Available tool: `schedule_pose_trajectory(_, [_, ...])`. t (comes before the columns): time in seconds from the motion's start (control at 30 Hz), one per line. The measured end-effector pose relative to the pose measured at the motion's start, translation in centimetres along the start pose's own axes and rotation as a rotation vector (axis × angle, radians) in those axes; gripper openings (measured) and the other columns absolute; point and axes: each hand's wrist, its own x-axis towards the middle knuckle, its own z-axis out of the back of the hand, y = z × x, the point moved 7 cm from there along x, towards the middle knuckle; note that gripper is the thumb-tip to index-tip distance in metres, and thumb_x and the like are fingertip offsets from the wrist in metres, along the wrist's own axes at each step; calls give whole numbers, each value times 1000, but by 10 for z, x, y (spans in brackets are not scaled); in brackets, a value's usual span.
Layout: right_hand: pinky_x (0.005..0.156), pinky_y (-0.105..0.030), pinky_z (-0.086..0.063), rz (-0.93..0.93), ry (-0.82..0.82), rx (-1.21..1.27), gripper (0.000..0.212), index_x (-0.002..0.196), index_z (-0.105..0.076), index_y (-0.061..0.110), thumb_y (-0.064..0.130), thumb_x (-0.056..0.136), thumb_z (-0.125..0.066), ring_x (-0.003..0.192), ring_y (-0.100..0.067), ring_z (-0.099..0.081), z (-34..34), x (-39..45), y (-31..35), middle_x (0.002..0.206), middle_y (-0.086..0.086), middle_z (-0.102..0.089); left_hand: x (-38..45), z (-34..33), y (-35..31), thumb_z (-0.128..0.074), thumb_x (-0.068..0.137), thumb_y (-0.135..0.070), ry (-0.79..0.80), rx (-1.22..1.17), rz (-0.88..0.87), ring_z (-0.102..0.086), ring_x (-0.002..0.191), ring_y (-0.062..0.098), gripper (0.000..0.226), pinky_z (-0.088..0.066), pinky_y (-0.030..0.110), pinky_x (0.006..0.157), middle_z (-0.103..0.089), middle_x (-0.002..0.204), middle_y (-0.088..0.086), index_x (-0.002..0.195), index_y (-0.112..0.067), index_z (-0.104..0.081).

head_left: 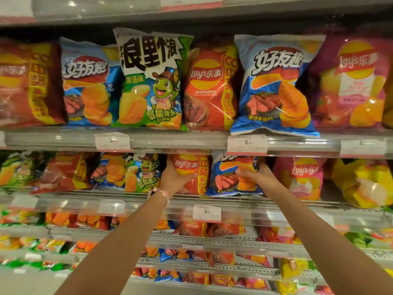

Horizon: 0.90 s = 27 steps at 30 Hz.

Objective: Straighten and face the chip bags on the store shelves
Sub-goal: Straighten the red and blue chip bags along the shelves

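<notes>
A: Where are our hands, and what do they hold?

B: Both reach up to the second shelf, at the centre of the frame. Our left hand cups the left side and front of a red chip bag, thumb lying across its face. Our right hand grips the right edge of the blue chip bag just beside it, thumb on the front, fingers curled behind.

A: How do those 2 bags lie from us?

B: Straight ahead and above, each standing on its short end with its long axis upright. The 2 bags touch side by side. The blue one leans a little, its lower edge poking over the shelf lip. Each hand is already on its own bag, so neither has to cross.

A: And what do the shelves carry?

B: The top shelf, across the upper half of the frame, holds 6 large bags with fronts outward; the blue bag at upper right tilts and overhangs its price tag. The second shelf holds a row of smaller bags, including a green and white bag left of our left hand and a pink bag right of our right. Lower shelves hold more bags, too blurred to tell apart.
</notes>
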Motion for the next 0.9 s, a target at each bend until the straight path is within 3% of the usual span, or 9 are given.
schedule_pose_trajectory(0.1, [91,-39,-51,6,-28,20,57,118,-52,19,20,69,-82,101,-21,-63,-3,-4,8,111,-4,-65,0,3,-3,-88,64,-24,33,-8,-27,-64,103,32,98,-56,51,80,-58,123,9,141,-15,-29])
schedule_pose_trajectory(0.2, [68,-24,-53,8,1,8,36,96,-60,25,21,68,-82,85,-11,-68,-14,-12,12,94,3,-70,-7,18,-10,-88,65,-23,-15,27,-142,-57,105,16,89,-49,31,86,-56,119,-2,137,-12,-38])
schedule_pose_trajectory(0.27, [55,-19,-52,9,-13,30,33,94,-63,21,21,67,-83,72,-7,-70,-21,-18,11,82,6,-72,-17,35,-10,-85,68,-24,-118,69,-214,-51,106,12,80,-42,24,85,-54,118,-1,134,-9,-43])
schedule_pose_trajectory(0.3, [58,-21,-54,7,-28,46,37,99,-64,18,21,67,-83,73,-8,-70,-24,-21,10,82,5,-72,-23,45,-10,-84,70,-24,-186,89,-253,-51,108,16,74,-41,26,86,-54,120,3,131,-7,-46])
schedule_pose_trajectory(0.4, [86,-40,-54,-16,-83,96,53,111,-59,14,23,66,-84,95,-24,-67,-35,-28,3,103,-6,-69,-40,73,-10,-83,71,-26,-429,280,-353,-50,109,32,68,-43,40,89,-54,117,19,123,2,-51])
schedule_pose_trajectory(0.5, [86,-39,-54,-18,-80,157,53,111,-62,14,23,63,-85,96,-24,-67,-50,-37,-1,105,-6,-71,-43,92,1,-86,64,-34,-565,414,-191,-41,117,38,85,-38,49,91,-46,124,24,128,5,-45])
schedule_pose_trajectory(0.63, [84,-35,-52,-15,-121,170,57,116,-59,15,26,66,-84,98,-20,-65,-62,-51,-8,107,-2,-69,-29,107,27,-89,56,-44,-494,349,-5,-31,128,37,112,-38,51,97,-33,137,25,137,6,-30])
schedule_pose_trajectory(0.73, [76,-29,-49,-6,-137,180,53,116,-56,18,26,70,-81,94,-16,-64,-70,-62,-9,106,0,-68,-8,109,50,-86,56,-53,-269,187,117,-32,135,35,128,-35,47,107,-27,148,20,146,-4,-10])
schedule_pose_trajectory(0.9, [69,-30,-53,22,-142,165,37,104,-60,20,17,73,-79,87,-18,-68,-87,-72,-11,97,-2,-71,11,109,61,-88,56,-50,-151,120,102,-34,136,33,130,-35,40,106,-31,150,17,148,-9,-6])
